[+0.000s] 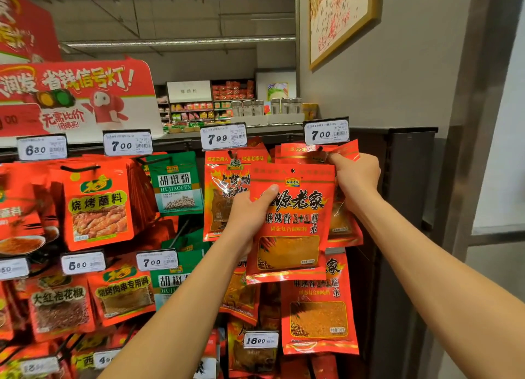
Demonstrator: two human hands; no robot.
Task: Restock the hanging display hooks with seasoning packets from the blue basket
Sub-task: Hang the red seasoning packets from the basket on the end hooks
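My left hand point(250, 208) grips a red seasoning packet point(292, 225) by its left edge, thumb on the front, holding it up in front of the top right hook. Its hang hole sits just below the hanging stock. My right hand point(355, 174) pinches the top corner of the red packets hanging on that hook point(321, 148) under the 7.00 price tag point(326, 131). The blue basket is out of view.
Rows of hooks carry red and green seasoning packets point(99, 205), with price tags point(223, 137) above each. Another packet of the same kind point(318, 307) hangs lower right. A dark panel and grey wall point(403, 180) bound the display on the right. Shelves stand beyond.
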